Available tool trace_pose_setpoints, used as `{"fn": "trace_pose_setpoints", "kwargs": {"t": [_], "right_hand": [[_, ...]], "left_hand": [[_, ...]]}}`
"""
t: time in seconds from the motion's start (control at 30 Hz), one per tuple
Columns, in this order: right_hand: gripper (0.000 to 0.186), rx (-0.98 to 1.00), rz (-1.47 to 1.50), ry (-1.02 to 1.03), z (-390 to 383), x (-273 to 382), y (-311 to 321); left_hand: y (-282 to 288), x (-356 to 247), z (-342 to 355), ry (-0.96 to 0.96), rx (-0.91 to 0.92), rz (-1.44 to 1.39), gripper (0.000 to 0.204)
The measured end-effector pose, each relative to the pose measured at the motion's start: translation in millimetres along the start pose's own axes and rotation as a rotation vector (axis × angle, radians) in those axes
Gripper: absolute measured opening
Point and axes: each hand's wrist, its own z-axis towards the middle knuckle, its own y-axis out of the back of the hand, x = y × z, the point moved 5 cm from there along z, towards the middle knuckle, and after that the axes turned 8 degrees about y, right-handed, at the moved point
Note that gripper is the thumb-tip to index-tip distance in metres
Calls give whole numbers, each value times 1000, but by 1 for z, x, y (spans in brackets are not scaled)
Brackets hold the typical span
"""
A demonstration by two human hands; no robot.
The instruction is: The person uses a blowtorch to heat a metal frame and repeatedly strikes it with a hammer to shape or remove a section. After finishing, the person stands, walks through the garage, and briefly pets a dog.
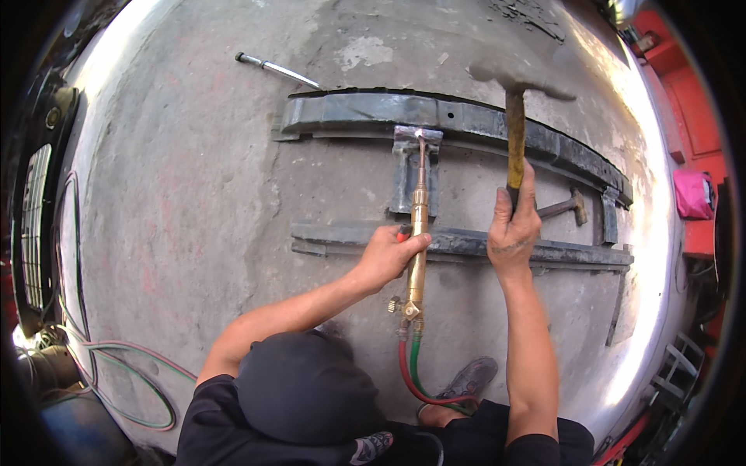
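The left hand is closed around a brass gas torch whose tip points at 12 o'clock onto the steel bracket joining two bars, while the right hand clamps a raised hammer, so heating looks under way and striking not yet done.

2 hands: left on 1 brass torch, right w/ 1 raised hammer. 2nd hammer lies on concrete, so 2 hammers total. 2 long steel beams: upper, lower. 1 short plate btwn them. 2 hoses at torch: 1 red, 1 green. 1 rod top left. 1 shoe.
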Motion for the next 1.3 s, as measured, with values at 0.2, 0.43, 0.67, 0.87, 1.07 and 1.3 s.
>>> {"fn": "trace_pose_setpoints", "kwargs": {"t": [0.2,0.43,0.67,0.87,1.07,1.3], "right_hand": [[51,427,-242,-309,4,-31,-6],[48,550,-414,-114,-1,-65,-21],[32,322,-97,-49,11,-48,31],[21,469,-266,50,-2,-71,34],[22,566,-235,-108,-10,-81,42],[27,691,-372,138,0,-107,25]], "left_hand": [[0,-2,-3,-1,15,2,28],[-1,-5,-3,-19,38,-11,28],[13,7,-3,2,-29,-12,33],[0,6,7,18,31,3,31],[-6,5,11,14,32,19,34],[22,4,-16,-32,-156,-7,34]]}}
